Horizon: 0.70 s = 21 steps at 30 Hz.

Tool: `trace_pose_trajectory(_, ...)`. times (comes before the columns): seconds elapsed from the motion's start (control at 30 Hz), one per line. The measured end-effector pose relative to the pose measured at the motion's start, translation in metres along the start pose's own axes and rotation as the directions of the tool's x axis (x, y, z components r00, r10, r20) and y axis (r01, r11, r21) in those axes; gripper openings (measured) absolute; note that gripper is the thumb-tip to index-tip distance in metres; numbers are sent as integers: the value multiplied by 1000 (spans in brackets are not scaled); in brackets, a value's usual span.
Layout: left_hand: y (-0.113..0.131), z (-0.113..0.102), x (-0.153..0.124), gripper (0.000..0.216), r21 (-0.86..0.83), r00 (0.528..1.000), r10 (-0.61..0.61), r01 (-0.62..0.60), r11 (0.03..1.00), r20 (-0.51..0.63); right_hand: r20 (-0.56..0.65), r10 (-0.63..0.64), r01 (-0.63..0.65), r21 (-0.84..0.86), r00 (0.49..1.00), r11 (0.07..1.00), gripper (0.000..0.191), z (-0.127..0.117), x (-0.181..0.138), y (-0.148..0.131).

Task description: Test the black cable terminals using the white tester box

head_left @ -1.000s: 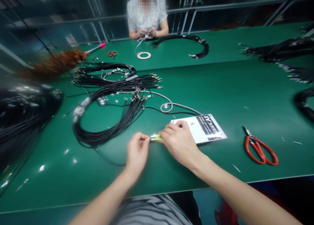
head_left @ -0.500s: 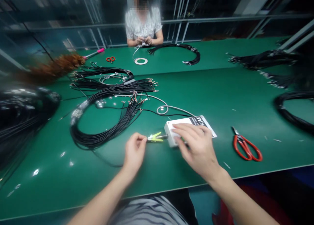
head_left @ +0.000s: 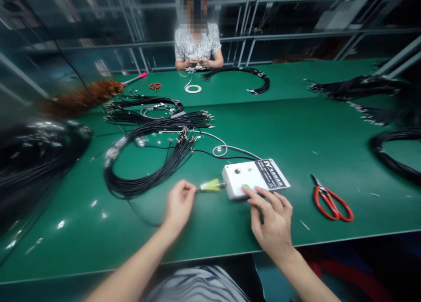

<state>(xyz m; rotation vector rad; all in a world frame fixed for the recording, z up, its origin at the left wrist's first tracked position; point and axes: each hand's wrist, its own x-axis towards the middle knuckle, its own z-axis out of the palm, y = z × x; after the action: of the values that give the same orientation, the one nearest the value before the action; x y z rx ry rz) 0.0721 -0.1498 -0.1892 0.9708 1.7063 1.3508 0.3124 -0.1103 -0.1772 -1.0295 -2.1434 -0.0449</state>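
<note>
My left hand (head_left: 179, 205) is pinched on the end of a thin black wire beside a yellow-green clip (head_left: 210, 186) that plugs into the left side of a white tester box (head_left: 255, 177). My right hand (head_left: 271, 216) rests at the box's near edge, fingers spread, the index fingertip touching by a green button (head_left: 246, 187) on the box's top. A large loop of black wires (head_left: 144, 161) with metal terminals lies to the left of my hands.
Red-handled scissors (head_left: 330, 202) lie right of the box. A grey cable (head_left: 223, 148) runs from the box to the back. Another person (head_left: 197, 45) works across the green table (head_left: 296, 131) with more wire bundles, a tape ring (head_left: 192, 88), small scissors and a feather duster (head_left: 82, 98).
My right hand left the clip, passed over the box and drew back to its near edge, uncovering the top. The left hand stays pinched by the clip.
</note>
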Motion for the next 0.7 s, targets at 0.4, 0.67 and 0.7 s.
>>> trace_pose_trajectory(0.4, 7, -33, 4, 23, -146, 999, 54, -52, 988, 10, -33, -123, 128, 230, 992, 965, 30, 4, -13, -16)
trace_pose_trajectory(0.67, 73, -92, 115, 31, 203, 887, 392, -349, 915, -243, -10, -235, 230, 250, 972, 940, 27, 23, -28, -15)
trace_pose_trajectory(0.7, 73, -108, 126, 34, 299, 898, 362, -284, 911, -251, -16, -228, 225, 241, 974, 944, 25, 27, -31, -12)
